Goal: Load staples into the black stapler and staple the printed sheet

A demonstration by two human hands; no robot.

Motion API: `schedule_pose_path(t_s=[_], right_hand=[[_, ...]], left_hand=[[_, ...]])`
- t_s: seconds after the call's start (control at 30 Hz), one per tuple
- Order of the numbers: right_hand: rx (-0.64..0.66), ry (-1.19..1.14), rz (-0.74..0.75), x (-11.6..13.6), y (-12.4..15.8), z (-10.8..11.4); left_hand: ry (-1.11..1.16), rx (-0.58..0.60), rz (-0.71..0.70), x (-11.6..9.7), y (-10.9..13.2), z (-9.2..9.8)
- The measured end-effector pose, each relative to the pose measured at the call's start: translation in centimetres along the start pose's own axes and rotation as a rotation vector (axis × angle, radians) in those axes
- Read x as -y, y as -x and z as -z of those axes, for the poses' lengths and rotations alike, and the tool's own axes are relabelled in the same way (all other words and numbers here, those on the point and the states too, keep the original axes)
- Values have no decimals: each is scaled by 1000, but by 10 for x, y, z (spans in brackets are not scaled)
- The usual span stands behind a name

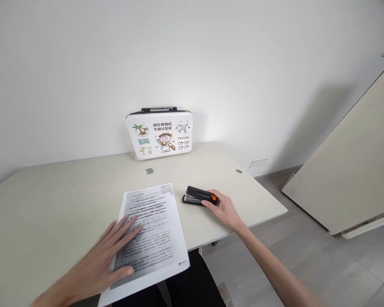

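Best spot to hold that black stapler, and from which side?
Grip the stapler by its back end, near the orange part, coming from the right, as the right hand does: the parted front end points left toward the paper, so this probably avoids the gap.

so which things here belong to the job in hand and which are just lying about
In use:
black stapler, held in the right hand
printed paper, under the left hand

Apparently just lying about:
white cartoon-print case, untouched
grey strips, possibly staples, untouched
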State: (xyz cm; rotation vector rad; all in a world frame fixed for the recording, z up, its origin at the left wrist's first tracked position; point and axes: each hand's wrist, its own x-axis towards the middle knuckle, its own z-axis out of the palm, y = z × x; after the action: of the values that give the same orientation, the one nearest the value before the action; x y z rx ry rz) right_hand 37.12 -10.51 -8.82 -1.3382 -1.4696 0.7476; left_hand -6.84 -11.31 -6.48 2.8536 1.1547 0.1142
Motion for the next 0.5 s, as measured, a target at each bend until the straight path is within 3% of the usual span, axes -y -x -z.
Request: schedule_pose_path(t_s=[0.13, 0.3, 0.4, 0.5], right_hand=[[-65, -23, -2, 7, 2, 2], [-117, -5, 10, 22, 4, 5], [-141, 10, 32, 33, 4, 5], [-152, 15, 60, 40, 1, 4]], left_hand=[[8, -2, 2, -20, -43, -9], [110, 17, 37, -47, -126, -22], [186, -42, 36, -70, -180, -35], [255, -173, -27, -93, -226, -46]])
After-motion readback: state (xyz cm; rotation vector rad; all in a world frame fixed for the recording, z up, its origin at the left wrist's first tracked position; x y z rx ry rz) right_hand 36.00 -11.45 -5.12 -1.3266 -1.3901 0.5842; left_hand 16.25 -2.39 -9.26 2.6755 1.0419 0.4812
